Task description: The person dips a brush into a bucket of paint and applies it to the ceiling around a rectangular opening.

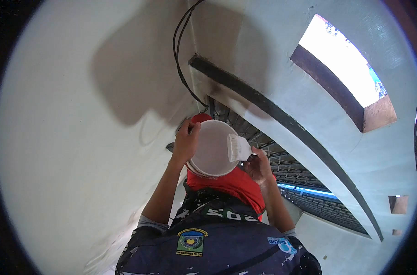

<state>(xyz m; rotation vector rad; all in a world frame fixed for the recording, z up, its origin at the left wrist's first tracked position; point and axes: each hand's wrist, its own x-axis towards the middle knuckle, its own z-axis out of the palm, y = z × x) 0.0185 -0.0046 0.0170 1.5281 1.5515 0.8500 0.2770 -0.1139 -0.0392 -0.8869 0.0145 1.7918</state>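
My left hand [186, 143] grips the rim of a round white bucket [211, 175], fingers closed over its left edge. The bucket is tilted with its mouth facing me, and its inside looks whitish; how much paint it holds is hard to tell. In my right hand [259, 167] is a wide paintbrush [238, 148], held by the handle. Its bristles are coated white and point left, in front of the right part of the bucket's mouth. Whether they touch the inside is not clear.
A pale wall [71, 151] rises close on my left. Black cables [176, 50] hang in the corner. A dark curved strip [281, 114] runs along the right wall, beside a bright window opening [343, 59]. Metal lattice framework [291, 167] shows far below.
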